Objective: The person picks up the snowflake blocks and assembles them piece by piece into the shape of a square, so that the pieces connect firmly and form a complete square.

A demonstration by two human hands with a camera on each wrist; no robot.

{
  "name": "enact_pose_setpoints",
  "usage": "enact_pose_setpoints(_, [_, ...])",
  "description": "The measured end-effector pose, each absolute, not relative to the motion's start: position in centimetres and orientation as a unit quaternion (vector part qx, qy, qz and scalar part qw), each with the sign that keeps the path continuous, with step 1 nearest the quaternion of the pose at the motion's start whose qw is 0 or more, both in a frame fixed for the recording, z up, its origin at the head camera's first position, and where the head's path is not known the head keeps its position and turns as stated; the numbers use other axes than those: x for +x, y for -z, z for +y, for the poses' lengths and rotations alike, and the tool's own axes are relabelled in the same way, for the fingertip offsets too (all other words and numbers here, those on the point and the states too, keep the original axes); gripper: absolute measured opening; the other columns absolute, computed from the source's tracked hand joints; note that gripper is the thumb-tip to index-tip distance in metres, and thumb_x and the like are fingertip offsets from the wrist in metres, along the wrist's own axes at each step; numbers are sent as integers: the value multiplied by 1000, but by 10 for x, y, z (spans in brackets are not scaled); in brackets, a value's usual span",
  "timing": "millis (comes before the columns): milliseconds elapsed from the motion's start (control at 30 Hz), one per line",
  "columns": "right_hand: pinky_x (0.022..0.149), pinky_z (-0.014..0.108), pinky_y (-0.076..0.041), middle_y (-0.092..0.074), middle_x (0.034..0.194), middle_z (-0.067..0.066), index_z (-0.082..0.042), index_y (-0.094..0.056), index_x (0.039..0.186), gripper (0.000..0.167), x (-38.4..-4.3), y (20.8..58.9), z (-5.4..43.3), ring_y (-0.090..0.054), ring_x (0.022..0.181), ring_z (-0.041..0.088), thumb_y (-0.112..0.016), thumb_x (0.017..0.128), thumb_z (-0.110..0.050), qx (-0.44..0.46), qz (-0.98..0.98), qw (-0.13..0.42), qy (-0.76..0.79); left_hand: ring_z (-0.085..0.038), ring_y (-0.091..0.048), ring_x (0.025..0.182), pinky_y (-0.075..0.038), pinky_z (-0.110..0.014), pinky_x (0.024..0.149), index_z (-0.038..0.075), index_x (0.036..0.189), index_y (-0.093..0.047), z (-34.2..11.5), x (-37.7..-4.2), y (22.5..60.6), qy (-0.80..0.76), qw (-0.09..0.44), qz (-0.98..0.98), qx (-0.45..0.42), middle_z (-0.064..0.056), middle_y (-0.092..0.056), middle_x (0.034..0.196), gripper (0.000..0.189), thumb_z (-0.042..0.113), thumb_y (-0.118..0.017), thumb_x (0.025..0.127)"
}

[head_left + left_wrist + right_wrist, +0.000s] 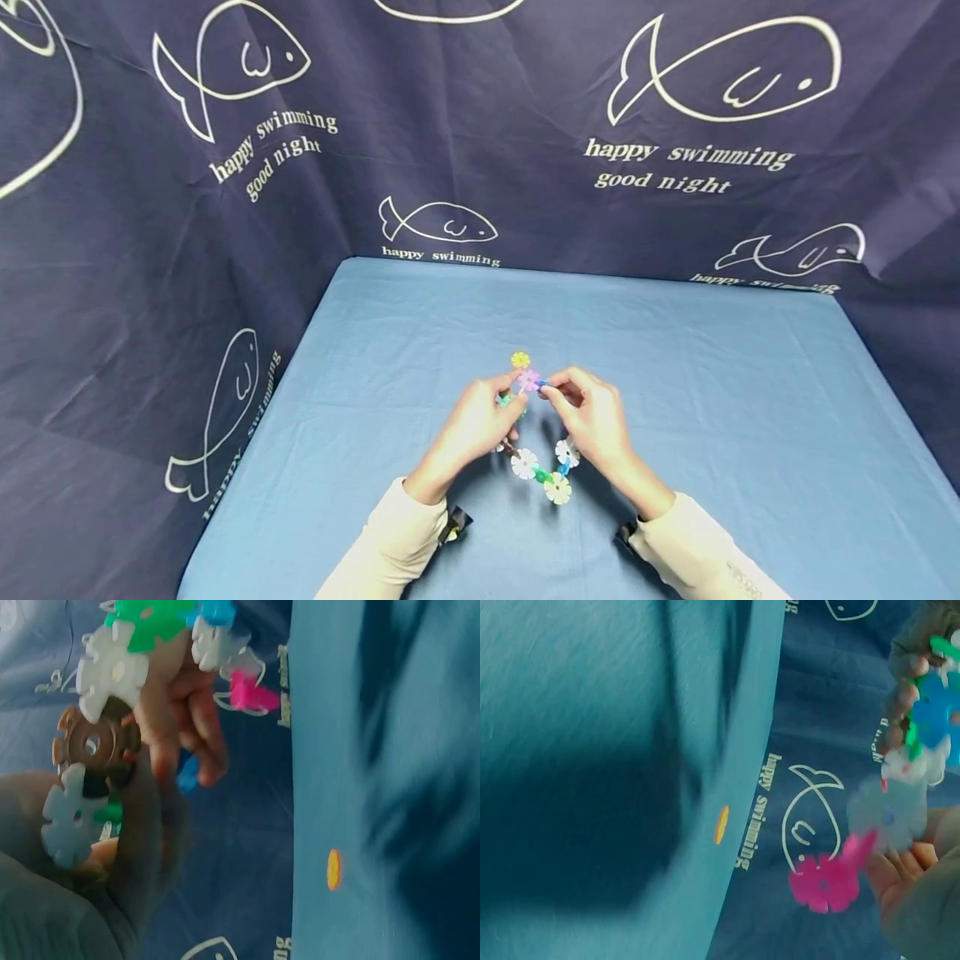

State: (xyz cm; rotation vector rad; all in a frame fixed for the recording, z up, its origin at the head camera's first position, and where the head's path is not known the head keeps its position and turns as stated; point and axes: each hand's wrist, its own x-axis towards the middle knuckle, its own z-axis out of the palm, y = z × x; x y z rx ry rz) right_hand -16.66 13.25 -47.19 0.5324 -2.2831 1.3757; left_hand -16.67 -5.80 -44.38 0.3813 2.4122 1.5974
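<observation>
My left hand (480, 417) pinches a purple snowflake disc (528, 381) with thumb and fingers. Close on its right, my right hand (596, 417) grips a blue snowflake disc (542, 384) whose edge meets the purple one. A chain of joined discs loops down between both hands: a brown disc (94, 745), a white disc (525, 463), a green disc (542, 476), a pale yellow disc (557, 488) and another white disc (567, 452). Pink discs (825, 883) stick out by the right hand in its wrist view. Fingers partly hide the chain's upper ends.
A single yellow disc (520, 359) lies on the blue tablecloth (420, 325) just beyond the hands. Dark curtains (480, 125) printed with fish hang behind the table and along its left side.
</observation>
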Motion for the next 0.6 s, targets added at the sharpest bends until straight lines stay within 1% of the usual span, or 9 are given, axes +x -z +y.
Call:
enact_pose_setpoints(67, [72,20,-57,-73,84,1,-4,-71,91,6,-169,468,133,-72,75,15,-76,89,-1,195,-832,178,-488,-13,-59,48,-46,-26,43,-1,143,-53,-63,-171,446,-562,136,807,121,0,-62,66,49,23,-62,101])
enact_pose_setpoints(133, [70,23,-58,-73,84,0,-6,-71,91,8,-171,465,135,-71,75,14,-77,88,-1,198,-841,149,-482,-13,-60,48,-49,-27,44,2,138,-57,-69,-176,448,-590,170,782,105,-3,-62,70,43,27,-60,103])
enact_pose_setpoints(233, [66,26,-58,-73,84,-2,-8,-73,90,12,-174,460,136,-70,73,11,-79,86,0,215,-844,121,-477,-15,-59,45,-51,-29,42,3,122,-63,-74,-183,453,-623,193,753,90,-7,-61,66,30,27,-55,105])
enact_pose_setpoints(300, [64,26,-57,-72,84,-5,-11,-73,90,12,-176,458,136,-67,72,9,-80,85,-2,228,-846,107,-471,-16,-58,43,-52,-32,41,2,109,-65,-76,-185,457,-628,191,749,89,-8,-61,64,24,23,-54,106])
enact_pose_setpoints(400, [66,28,-57,-71,86,-7,-13,-74,91,12,-178,456,133,-67,74,8,-80,86,-4,254,-840,87,-472,-13,-53,43,-47,-27,40,3,95,-65,-77,-187,463,-627,186,751,96,-5,-59,62,21,19,-55,105])
enact_pose_setpoints(500, [70,29,-59,-72,90,-6,-13,-75,94,8,-183,452,133,-67,78,10,-79,88,-9,270,-835,42,-478,-10,-50,45,-45,-24,40,0,91,-63,-80,-187,467,-640,191,738,102,-3,-57,64,23,16,-55,104])
enact_pose_setpoints(600, [77,33,-59,-73,95,0,-12,-75,100,7,-200,446,143,-69,85,17,-74,93,-14,273,-833,-7,-481,-9,-50,47,-43,-20,42,-3,92,-63,-86,-189,468,-655,186,726,98,-1,-56,64,24,14,-52,105])
